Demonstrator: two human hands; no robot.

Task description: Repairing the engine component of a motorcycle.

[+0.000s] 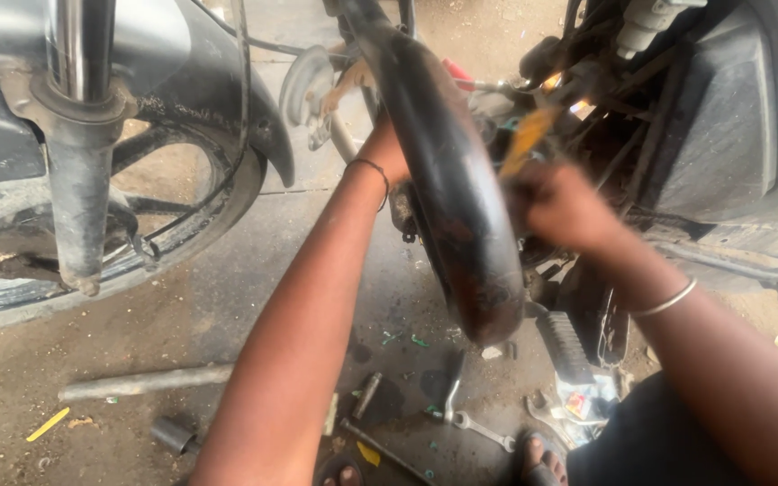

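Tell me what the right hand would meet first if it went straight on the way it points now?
Probably the motorcycle's engine parts just past the yellow-handled tool that the right hand grips. The picture is blurred there, so depth is unclear.

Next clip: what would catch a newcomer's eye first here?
The long dark exhaust pipe running down the centre, with the left hand reaching behind it and the right hand gripping a yellow-handled tool beside it. At left stands a motorcycle wheel; a spanner lies below.
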